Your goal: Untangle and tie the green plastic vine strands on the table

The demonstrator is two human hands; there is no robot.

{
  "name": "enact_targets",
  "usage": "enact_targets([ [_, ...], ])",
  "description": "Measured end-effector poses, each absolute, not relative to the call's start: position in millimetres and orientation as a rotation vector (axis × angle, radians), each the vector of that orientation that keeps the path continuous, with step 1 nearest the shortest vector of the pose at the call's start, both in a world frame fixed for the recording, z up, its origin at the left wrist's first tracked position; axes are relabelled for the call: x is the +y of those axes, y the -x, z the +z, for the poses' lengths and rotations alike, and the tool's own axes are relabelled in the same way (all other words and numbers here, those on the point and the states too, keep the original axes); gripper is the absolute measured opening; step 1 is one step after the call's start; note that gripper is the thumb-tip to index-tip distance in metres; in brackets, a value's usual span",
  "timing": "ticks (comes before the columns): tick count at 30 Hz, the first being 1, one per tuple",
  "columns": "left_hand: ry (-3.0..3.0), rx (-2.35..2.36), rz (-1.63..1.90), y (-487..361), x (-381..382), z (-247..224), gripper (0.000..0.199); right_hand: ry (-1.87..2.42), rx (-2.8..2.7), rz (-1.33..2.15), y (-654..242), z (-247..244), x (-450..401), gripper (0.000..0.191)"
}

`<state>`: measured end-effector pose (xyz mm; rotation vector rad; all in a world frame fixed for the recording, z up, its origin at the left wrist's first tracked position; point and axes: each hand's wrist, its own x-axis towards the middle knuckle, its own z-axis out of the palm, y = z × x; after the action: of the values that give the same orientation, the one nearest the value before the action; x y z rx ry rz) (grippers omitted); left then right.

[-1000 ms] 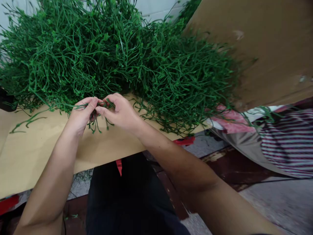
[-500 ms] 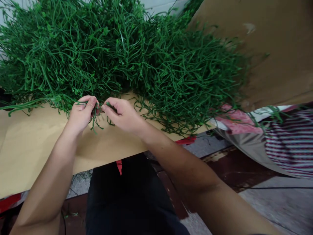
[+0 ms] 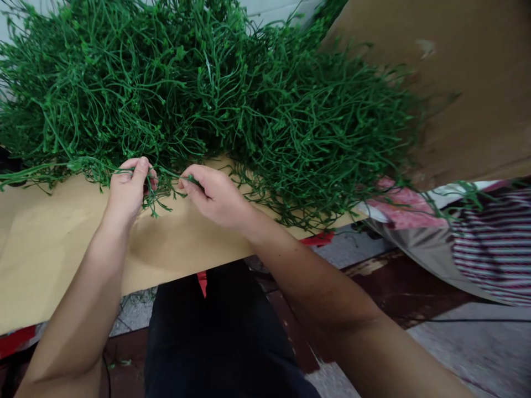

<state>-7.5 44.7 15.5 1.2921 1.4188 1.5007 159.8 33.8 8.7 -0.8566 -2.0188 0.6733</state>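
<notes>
A thin green plastic-looking plant stem (image 3: 169,173) runs between my two hands just above the cardboard. My left hand (image 3: 129,187) is closed on a small bunch of green stems (image 3: 154,203), whose forked tips hang below the fingers. A longer green strand (image 3: 53,168) trails out to the left of that hand. To the right, my right hand (image 3: 213,193) pinches the stem's end between thumb and forefinger. Directly behind both hands rises a big heap of tangled green stems (image 3: 174,83).
Brown cardboard (image 3: 174,243) covers the work surface, its front edge close to my dark-clothed legs (image 3: 219,342). An upright cardboard sheet (image 3: 468,83) borders the heap at the right. Striped cloth (image 3: 493,243) and pink cloth (image 3: 409,204) lie at the right. Red strips (image 3: 202,283) hang below the edge.
My left hand has shifted a little to the left and my right hand slightly right. The gap between them is wider, with the stem stretched across it.
</notes>
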Motion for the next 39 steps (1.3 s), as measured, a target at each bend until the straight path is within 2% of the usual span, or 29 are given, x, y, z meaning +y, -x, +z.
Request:
enact_targets([
  [6, -1.299, 1.406, 1.42, 1, 38, 18, 0.019, 0.906, -1.947, 0.877, -156, 10, 33, 0.023],
  [11, -1.35, 1.407, 1.406, -2, 37, 19, 0.021, 0.902, -2.069, 0.839, -152, 4, 34, 0.026],
  [16, -1.449, 1.434, 1.398, -2, 42, 15, 0.026, 0.559, -2.241, 0.788, -153, 9, 18, 0.021],
  [20, -1.1, 1.523, 1.681, 12, 50, 15, 0.024, -0.012, -2.655, 0.841, -147, 30, -25, 0.016],
  [22, -1.013, 1.454, 1.71, 16, 48, 20, 0.024, -0.134, -2.766, 0.787, -146, 43, -39, 0.018],
  [26, -1.055, 1.31, 1.424, 9, 36, 29, 0.026, 0.351, -2.533, 0.407, -169, 64, -19, 0.017],
  [29, -1.045, 1.261, 1.294, 4, 30, 32, 0.028, 0.932, -2.201, -0.006, -208, 78, 18, 0.023],
  [31, -1.042, 1.237, 1.285, 3, 29, 32, 0.028, 1.409, -1.926, -0.233, -234, 87, 41, 0.016],
  [34, -1.107, 1.233, 1.287, 2, 28, 32, 0.028, 1.94, -1.584, -0.325, -256, 89, 62, 0.059],
  [35, -1.141, 1.239, 1.282, 1, 28, 32, 0.028, 1.967, -1.559, -0.333, -256, 85, 66, 0.066],
  [36, -1.172, 1.247, 1.273, 0, 27, 32, 0.029, 1.901, -1.602, -0.338, -252, 77, 66, 0.065],
  [39, -1.226, 1.268, 1.255, -4, 27, 30, 0.03, 1.328, -1.942, -0.185, -220, 44, 58, 0.038],
])
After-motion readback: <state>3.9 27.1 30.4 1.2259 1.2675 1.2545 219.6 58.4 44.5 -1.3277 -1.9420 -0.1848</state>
